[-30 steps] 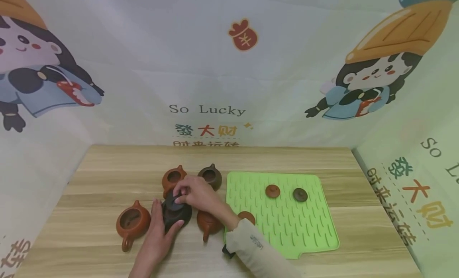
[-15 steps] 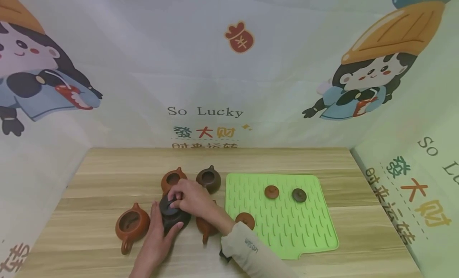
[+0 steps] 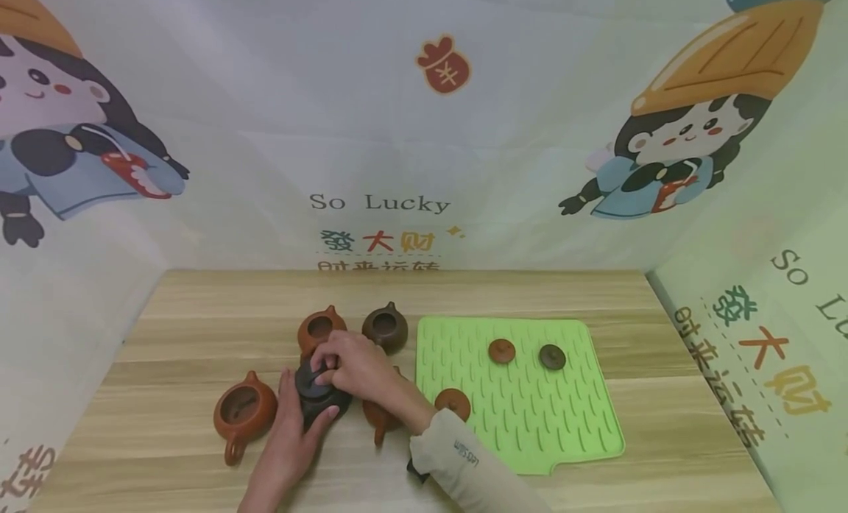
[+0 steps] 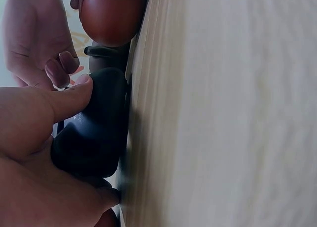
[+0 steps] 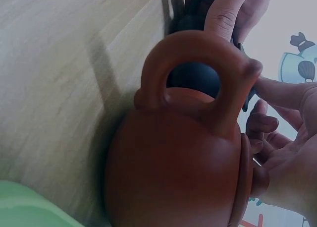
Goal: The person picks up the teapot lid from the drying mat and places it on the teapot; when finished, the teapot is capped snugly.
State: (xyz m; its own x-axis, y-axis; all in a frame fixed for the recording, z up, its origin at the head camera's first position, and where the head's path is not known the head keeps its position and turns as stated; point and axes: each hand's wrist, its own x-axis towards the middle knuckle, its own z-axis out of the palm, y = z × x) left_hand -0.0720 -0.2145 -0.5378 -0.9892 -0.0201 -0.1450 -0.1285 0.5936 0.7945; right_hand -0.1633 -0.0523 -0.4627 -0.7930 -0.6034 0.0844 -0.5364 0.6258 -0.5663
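A black teapot (image 3: 326, 408) stands on the wooden table. My left hand (image 3: 291, 436) grips it round the body, fingers on the left side and thumb on the near right side. Over the pot's top, my right hand (image 3: 361, 367) pinches a black lid (image 3: 308, 382) by its knob. The lid lies at the opening; whether it is fully seated I cannot tell. In the left wrist view, the thumb presses against the dark pot body (image 4: 96, 123). A reddish-brown teapot (image 5: 178, 157) fills the right wrist view, close beside the right hand and partly under that forearm in the head view.
Lidless reddish-brown teapots stand at the left (image 3: 245, 414) and behind (image 3: 321, 325). A dark brown lidless teapot (image 3: 386, 327) is at the back. On the green mat (image 3: 530, 425) lie a small reddish lid (image 3: 502, 351), a dark lid (image 3: 553, 357) and a larger reddish lid (image 3: 453, 404).
The right hand has shifted slightly left and down with the black lid, bringing it over the black teapot. The left hand keeps its grip. Over the last half second the hands stay nearly still.
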